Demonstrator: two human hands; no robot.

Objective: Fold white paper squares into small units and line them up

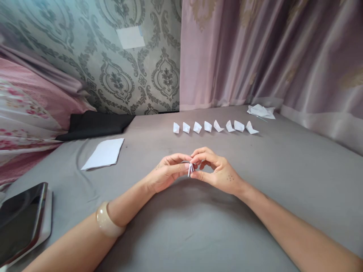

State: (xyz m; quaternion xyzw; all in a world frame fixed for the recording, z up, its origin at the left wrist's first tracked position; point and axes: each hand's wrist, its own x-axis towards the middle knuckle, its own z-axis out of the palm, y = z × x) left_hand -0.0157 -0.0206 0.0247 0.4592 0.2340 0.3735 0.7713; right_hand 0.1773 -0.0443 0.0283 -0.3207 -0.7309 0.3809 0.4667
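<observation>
White paper, folded small, is your piece in hand: the folded piece (190, 170) sits between your two hands, just above the grey cloth (181, 230). Your left hand (167, 172) pinches it from one side with thumb and fingers; your right hand (219, 172) grips it from the other, fingertips meeting over its top edge. Its lower edges fan apart below your fingers. Beyond your hands, slightly to the right, eight folded paper shapes (208, 126) stand in a row on the cloth; whether their folds hold anything, you cannot tell from this view. Farther past your right hand lie some loose white papers (260, 111). Left of your left hand rests a paper stack (104, 153), with a black cloth (96, 122) beyond it. Nearer your left forearm, a dark-screened device (21, 221) lies on a white object (48, 219).
</observation>
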